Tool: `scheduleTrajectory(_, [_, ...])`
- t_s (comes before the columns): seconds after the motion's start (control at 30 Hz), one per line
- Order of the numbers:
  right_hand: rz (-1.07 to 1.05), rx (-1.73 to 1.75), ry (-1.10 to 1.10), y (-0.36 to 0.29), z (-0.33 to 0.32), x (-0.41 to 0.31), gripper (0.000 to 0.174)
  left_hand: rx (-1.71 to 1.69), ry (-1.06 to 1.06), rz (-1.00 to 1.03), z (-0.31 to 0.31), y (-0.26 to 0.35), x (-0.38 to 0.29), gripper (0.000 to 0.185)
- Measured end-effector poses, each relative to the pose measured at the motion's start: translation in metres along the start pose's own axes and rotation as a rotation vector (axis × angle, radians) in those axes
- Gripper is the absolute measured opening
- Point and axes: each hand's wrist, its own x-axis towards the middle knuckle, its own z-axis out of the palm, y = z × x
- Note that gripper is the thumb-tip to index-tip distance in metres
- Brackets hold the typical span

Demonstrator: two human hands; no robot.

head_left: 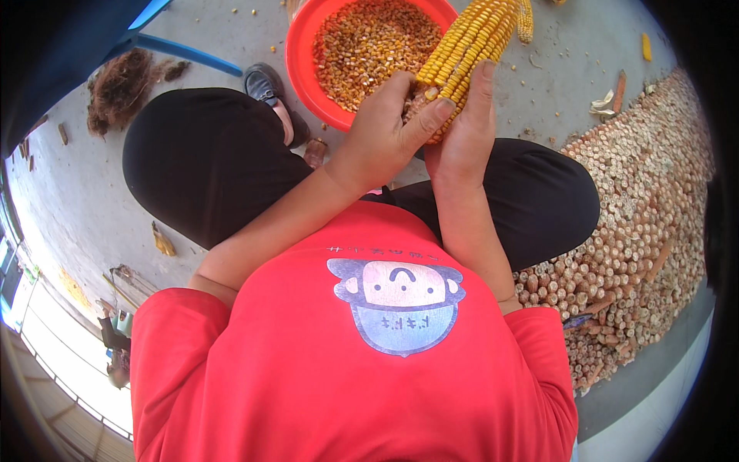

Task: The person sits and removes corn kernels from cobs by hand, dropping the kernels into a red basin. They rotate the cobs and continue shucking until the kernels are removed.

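A large yellow ear of corn [470, 43] is held between both my hands, over the right edge of a red plastic basin [300, 63]. My left hand [388, 124] wraps the lower left side of the ear, its thumb pressed on the kernels. Under its fingers shows a rough pinkish patch of bare cob; whether it belongs to this ear or a separate cob I cannot tell. My right hand [466, 124] grips the ear's lower right side, thumb pointing up along it. Loose yellow and orange kernels [378, 52] lie in the basin.
A big heap of bare corn cobs [629, 190] spreads along the right. Another ear [525, 23] lies beyond my hands. Scattered kernels and husk bits dot the concrete floor. At upper left are a blue metal bar [190, 53] and brown fibrous debris [121, 89]. A person [118, 346] appears far left.
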Motion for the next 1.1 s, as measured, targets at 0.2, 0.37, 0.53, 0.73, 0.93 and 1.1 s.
scheduleTrajectory(0.2, [-0.035,-0.099,-0.005,0.003,-0.001,0.000,0.051,-0.006,0.041,0.143,0.002,-0.014,0.001,0.036])
scheduleTrajectory(0.37, [-0.095,-0.139,-0.063,0.004,-0.002,0.000,0.047,0.102,0.050,0.194,0.000,-0.011,-0.001,0.032])
scheduleTrajectory(0.53, [-0.113,-0.148,-0.056,0.003,0.002,-0.003,0.040,-0.034,0.128,0.066,0.000,-0.010,-0.002,0.033])
scheduleTrajectory(0.73, [-0.076,-0.113,-0.025,0.005,0.004,-0.003,0.038,-0.100,0.073,0.003,0.002,-0.014,0.003,0.036])
scheduleTrajectory(0.93, [-0.092,-0.165,-0.090,0.003,0.000,-0.001,0.038,-0.016,0.043,0.074,-0.003,-0.015,0.004,0.038])
scheduleTrajectory(1.1, [-0.039,-0.124,-0.065,0.001,0.000,-0.001,0.043,-0.127,0.019,0.000,-0.006,-0.009,0.001,0.036])
